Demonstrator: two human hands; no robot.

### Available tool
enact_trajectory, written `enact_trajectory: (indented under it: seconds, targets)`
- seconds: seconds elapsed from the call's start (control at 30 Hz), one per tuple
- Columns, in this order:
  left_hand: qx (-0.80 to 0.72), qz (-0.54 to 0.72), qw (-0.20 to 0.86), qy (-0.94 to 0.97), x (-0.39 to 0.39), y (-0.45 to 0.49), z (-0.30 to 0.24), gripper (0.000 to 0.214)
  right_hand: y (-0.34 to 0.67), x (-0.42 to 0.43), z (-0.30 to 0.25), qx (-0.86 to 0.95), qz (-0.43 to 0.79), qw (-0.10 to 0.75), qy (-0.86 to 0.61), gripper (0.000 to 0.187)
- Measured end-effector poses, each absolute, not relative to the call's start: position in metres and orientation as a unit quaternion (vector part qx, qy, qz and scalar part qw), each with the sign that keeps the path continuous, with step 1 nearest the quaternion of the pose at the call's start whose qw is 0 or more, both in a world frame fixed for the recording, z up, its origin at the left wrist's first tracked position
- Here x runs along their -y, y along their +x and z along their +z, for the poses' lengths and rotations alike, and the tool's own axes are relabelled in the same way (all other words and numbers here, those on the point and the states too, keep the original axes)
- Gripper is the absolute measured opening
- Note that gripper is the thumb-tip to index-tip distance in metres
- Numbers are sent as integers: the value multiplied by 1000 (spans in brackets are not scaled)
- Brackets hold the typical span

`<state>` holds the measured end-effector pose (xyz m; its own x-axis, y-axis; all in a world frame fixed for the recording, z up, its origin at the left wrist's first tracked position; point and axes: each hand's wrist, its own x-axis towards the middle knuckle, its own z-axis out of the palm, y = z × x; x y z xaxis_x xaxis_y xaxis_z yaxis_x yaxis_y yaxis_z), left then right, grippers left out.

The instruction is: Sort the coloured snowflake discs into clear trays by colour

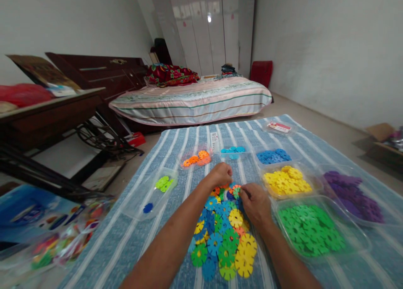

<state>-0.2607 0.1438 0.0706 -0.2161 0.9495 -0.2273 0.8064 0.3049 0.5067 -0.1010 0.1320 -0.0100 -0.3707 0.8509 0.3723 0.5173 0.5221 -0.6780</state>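
A mixed heap of notched plastic snowflake discs [229,238], in blue, green, yellow and orange, lies on the striped cloth between my forearms. My left hand [221,174] is closed over the far end of the heap, with its fingertips turned away from view. At the heap's right edge, my right hand [256,203] has its thumb and fingers drawn together beside some red and green discs [236,190]. Whatever either hand holds is hidden or too small to make out.
Clear tubs hold sorted discs: green [310,228], yellow [286,180], purple [352,196], blue [273,156], light blue [233,150] and orange [197,158]. Another tub [132,209] has lime discs and a dark blue one. A lidded box [279,127] sits at the far right corner.
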Motion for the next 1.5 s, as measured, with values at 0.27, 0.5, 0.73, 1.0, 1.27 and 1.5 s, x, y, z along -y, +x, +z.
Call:
enact_trajectory:
  seconds: [0.27, 0.5, 0.73, 1.0, 1.27, 1.5]
  targets:
    - [-740, 40, 236, 629, -142, -258, 68, 17, -100, -133, -11, 798, 241, 365, -415, 24]
    - [-727, 30, 246, 641, -142, -260, 64, 18, -100, -133, -10, 799, 235, 361, -420, 23]
    - [-700, 24, 283, 655, -140, -263, 68, 21, -100, -133, -12, 802, 220, 366, -417, 24]
    - [-676, -6, 305, 671, -140, -264, 66, 15, -100, -134, -14, 803, 224, 362, -417, 24]
    - [-636, -73, 251, 726, -134, -258, 73, 10, -99, -133, -13, 803, 229, 359, -417, 24]
    - [-627, -121, 215, 739, -120, -246, 90, 9, -100, -133, -11, 801, 226, 358, -423, 24]
